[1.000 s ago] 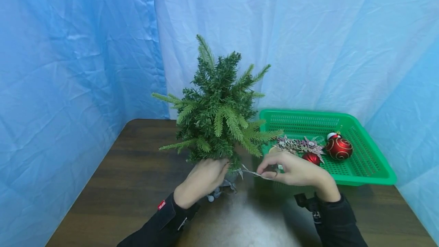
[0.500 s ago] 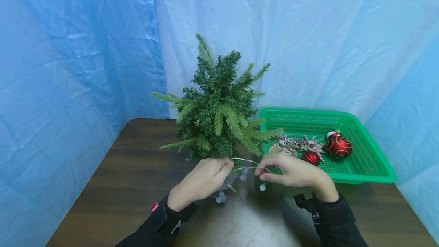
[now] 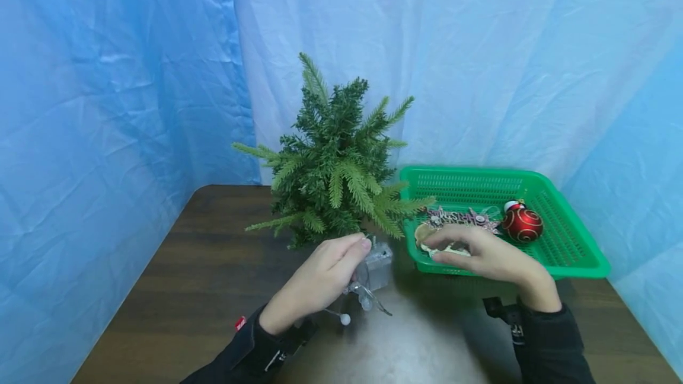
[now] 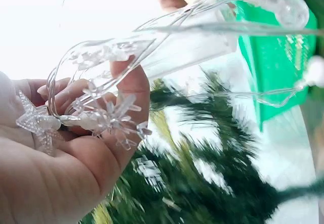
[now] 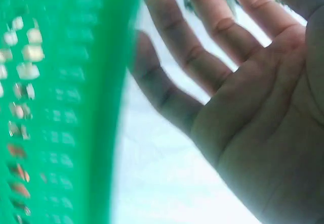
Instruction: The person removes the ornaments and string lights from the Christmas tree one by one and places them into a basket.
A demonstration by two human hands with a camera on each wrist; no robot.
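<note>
My left hand [image 3: 325, 277] holds a bundle of clear string lights [image 4: 111, 115] low in front of a small artificial Christmas tree [image 3: 336, 165]. In the left wrist view its fingers curl round the wires, with a clear star [image 4: 38, 120] at the palm. Round bulbs, one of them a white bulb [image 3: 345, 319], hang below this hand in the head view. A pale block [image 3: 380, 268] stands just right of it, under the tree. My right hand [image 3: 491, 256] holds nothing, its fingers loosely spread over the near left side of a green basket [image 3: 581, 248].
Inside the basket lie a red bauble [image 3: 523, 224] with gold swirls, a glittery lettered ornament [image 3: 459, 218] and a pale flat ornament [image 3: 424, 233]. The dark wooden table [image 3: 213, 253] backs onto a blue curtain [image 3: 480, 64].
My right hand has let go of the light wire and moved right, to the basket. My left hand, still holding the bundle, has shifted slightly right, and the pale block now shows.
</note>
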